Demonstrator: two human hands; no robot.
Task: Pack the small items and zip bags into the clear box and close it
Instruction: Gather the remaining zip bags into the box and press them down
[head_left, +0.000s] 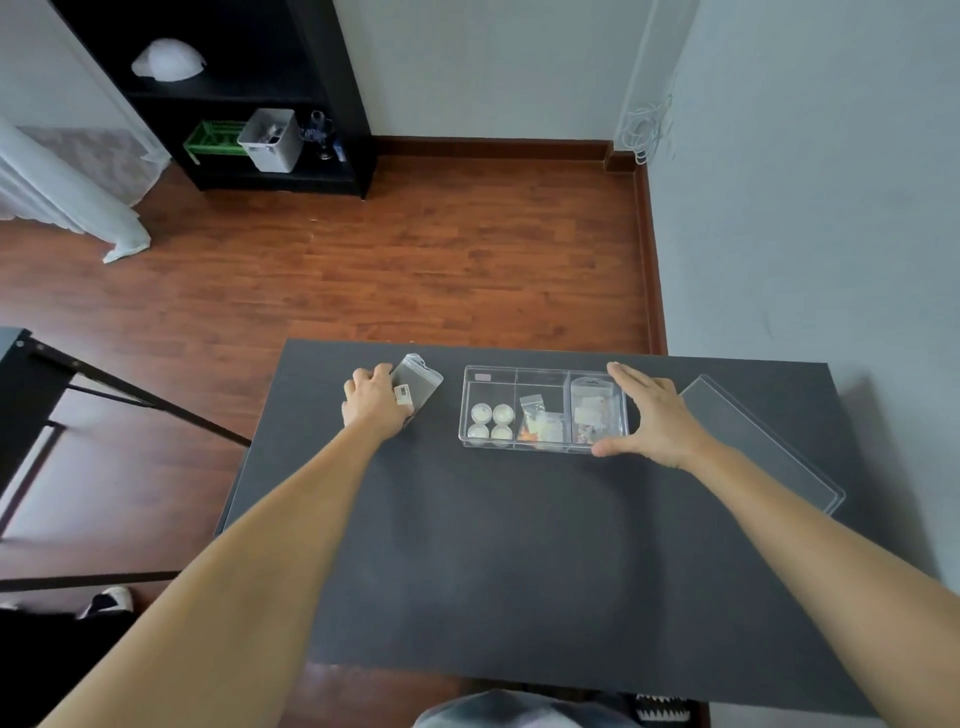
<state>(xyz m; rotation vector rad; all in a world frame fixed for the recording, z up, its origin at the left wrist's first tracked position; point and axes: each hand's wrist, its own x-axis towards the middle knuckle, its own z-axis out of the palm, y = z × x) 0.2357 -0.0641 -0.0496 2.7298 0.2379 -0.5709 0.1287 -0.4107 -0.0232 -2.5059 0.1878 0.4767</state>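
Observation:
A clear box (540, 373) with three compartments sits open at the far middle of the dark table (519, 545). Its left compartment holds several small round white items (491, 422), the middle one small zip bags (540, 423), the right one a larger zip bag (592, 410). My right hand (649, 415) spans the box's right end, fingers spread against its wall. My left hand (374, 402) lies on a grey zip bag (418, 387) with a barcode label, left of the box, fingers curled over its edge. The clear lid (763, 441) lies flat to the right.
The table's far edge runs just behind the box and the grey bag. A black frame (104, 384) stands to the left over the wooden floor. A black shelf unit (234, 93) with bins stands against the far wall. The wall is close on the right.

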